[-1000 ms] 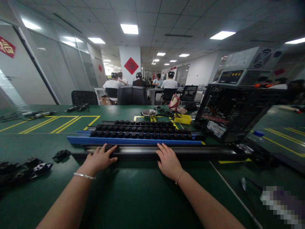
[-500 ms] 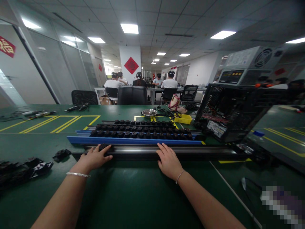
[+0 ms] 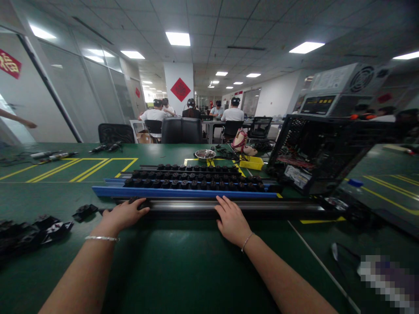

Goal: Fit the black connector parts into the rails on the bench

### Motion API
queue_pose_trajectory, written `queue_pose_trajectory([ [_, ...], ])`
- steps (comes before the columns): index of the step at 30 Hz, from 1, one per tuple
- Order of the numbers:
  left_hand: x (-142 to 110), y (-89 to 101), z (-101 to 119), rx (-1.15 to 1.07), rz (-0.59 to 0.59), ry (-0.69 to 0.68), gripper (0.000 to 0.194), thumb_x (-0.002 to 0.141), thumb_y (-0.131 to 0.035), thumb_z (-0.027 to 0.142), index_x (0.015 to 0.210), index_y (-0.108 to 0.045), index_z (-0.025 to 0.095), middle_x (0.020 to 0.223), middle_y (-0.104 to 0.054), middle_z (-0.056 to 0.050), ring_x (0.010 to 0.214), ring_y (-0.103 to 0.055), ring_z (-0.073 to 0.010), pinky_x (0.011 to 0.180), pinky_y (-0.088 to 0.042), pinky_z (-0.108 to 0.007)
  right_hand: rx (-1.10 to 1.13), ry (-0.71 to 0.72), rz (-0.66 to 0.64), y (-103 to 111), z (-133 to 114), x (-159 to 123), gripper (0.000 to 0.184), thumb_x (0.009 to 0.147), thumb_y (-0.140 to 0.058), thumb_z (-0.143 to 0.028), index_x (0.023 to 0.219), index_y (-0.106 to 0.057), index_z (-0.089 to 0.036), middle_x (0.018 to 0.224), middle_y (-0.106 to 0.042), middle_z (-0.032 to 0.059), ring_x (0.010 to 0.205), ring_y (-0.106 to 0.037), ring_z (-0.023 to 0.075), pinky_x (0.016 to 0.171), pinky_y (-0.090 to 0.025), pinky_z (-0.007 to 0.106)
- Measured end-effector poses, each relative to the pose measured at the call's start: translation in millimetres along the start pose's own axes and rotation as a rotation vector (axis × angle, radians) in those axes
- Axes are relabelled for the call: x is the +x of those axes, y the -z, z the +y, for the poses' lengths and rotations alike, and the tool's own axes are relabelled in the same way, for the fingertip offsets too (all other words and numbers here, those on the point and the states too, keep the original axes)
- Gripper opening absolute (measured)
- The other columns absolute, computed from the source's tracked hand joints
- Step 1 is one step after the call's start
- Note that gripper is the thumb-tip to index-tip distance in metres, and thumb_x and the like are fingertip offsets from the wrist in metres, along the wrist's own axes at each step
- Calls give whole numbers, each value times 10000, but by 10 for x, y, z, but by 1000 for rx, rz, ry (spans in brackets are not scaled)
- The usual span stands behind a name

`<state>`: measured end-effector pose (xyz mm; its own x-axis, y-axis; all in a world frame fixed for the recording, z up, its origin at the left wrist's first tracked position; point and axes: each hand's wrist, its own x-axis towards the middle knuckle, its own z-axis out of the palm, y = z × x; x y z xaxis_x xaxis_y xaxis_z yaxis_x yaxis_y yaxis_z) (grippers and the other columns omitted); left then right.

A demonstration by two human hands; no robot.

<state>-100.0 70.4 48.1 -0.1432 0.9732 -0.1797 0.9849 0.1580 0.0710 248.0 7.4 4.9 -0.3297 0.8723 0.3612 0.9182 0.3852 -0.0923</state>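
Observation:
A long black metal rail [image 3: 186, 204] lies crosswise on the green table in front of me. Near its left end, my left hand [image 3: 122, 214] grips a small black module [image 3: 134, 199], apparently a socket, partly hidden by the fingers and sitting in the channel. My right hand [image 3: 231, 220] rests on the rail's middle with fingers stretched out flat. Just behind are a blue rail [image 3: 183, 192] and rows of black socket modules [image 3: 193, 185]. A single loose module [image 3: 84, 212] lies off the rail's left end.
A pile of black modules [image 3: 36, 233] is at the left. An open computer case [image 3: 314, 152] stands at right, with power supply units [image 3: 340, 89] on top. Farther back are a metal bowl [image 3: 205, 154] and yellow tray [image 3: 251, 163]. People sit at a distant table; another person's arm [image 3: 18, 117] shows at far left.
My left hand has slid a little left along the rail, and the black module under it has moved left too. My right hand stays put. Another person's arm has appeared at far left.

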Motion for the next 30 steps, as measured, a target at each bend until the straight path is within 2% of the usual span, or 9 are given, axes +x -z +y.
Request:
queue_pose_trajectory([
  [6, 118, -58, -89, -90, 18, -79, 628, 727, -325, 658, 1191, -547, 299, 1121, -627, -110, 1012, -577, -316, 839, -428, -456, -1, -6, -7, -8, 1, -4, 375, 741, -545, -175, 1115, -553, -168, 1412, -368, 103, 1321, -253, 249, 1040, -264, 408],
  [8, 140, -70, -93, -104, 25, -88, 595, 737, -317, 645, 1132, -586, 290, 1065, -649, -106, 976, -589, -303, 824, -436, -437, -2, -3, -6, -8, 4, -4, 373, 741, -542, -176, 1114, -554, -165, 1412, -369, 103, 1319, -256, 253, 1043, -262, 407],
  [10, 139, -69, -83, -96, 38, -62, 587, 731, -320, 650, 1086, -612, 284, 1055, -650, -115, 973, -585, -318, 820, -433, -464, -4, -2, -5, -6, 7, -3, 373, 741, -537, -174, 1113, -554, -163, 1411, -370, 101, 1318, -258, 258, 1044, -262, 407],
  [16, 70, -6, -48, -66, 69, 80, 582, 715, -301, 668, 1066, -623, 333, 1187, -582, -137, 1072, -507, -416, 840, -305, -684, 3, 0, -6, -3, 6, -6, 374, 742, -531, -174, 1115, -554, -164, 1415, -365, 99, 1321, -253, 256, 1045, -260, 414],
  [23, 71, 17, -78, -58, 51, 127, 652, 715, -261, 689, 1117, -616, 318, 1188, -586, -145, 1090, -491, -436, 861, -295, -675, 0, 2, 1, 0, 1, -6, 373, 746, -526, -166, 1118, -553, -163, 1412, -369, 101, 1321, -255, 254, 1044, -265, 416],
  [28, 112, -19, -102, -37, 36, 157, 663, 693, -295, 702, 1105, -634, 309, 1217, -572, -148, 1114, -463, -457, 857, -302, -669, -2, 3, -4, 3, 4, -4, 372, 745, -527, -169, 1116, -552, -162, 1414, -365, 98, 1317, -262, 263, 1045, -263, 418],
  [30, 120, -35, -117, -38, 71, 128, 676, 693, -293, 704, 1071, -656, 278, 1184, -584, -174, 1092, -467, -476, 825, -305, -684, -4, 4, -2, 2, 6, -8, 371, 745, -529, -169, 1115, -551, -164, 1415, -364, 98, 1317, -259, 262, 1043, -263, 416],
])
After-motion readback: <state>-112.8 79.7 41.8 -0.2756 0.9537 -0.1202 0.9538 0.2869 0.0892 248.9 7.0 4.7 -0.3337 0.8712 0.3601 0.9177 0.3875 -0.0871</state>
